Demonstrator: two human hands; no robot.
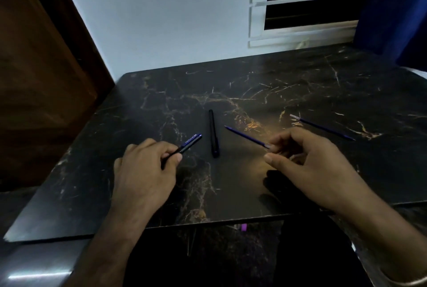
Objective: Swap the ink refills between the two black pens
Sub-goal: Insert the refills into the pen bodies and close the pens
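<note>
- Both forearms reach in from the near edge over a black marble-patterned table top (300, 83) veined in gold and white, which fills most of the view; a pale wall (161, 13) rises behind it, a white-framed window (307, 6) sits at the upper right, a brown wooden door (39, 67) stands at the left and a blue curtain (397, 9) hangs at the far right
- Right hand (307, 166) hovers over the near right of the table with fingers curled, thumb and forefinger pinching the pale end of a blue ink refill (245, 136); that refill slants up and to the left, its point toward the table's middle, and whether it touches the surface cannot be told
- Left hand (145, 166) is at the near left, fingers curled round the lower end of a black pen barrel (190, 141) with printed lettering and a blue end, which juts out up and to the right
- Between the two hands a second black pen barrel (213, 133) lies flat on the table, nearly lengthwise away from the camera, held by nobody
- Well apart to the right, a second refill (321, 127) lies on the table, its pale end toward the far left and its dark shaft running down to the right
</note>
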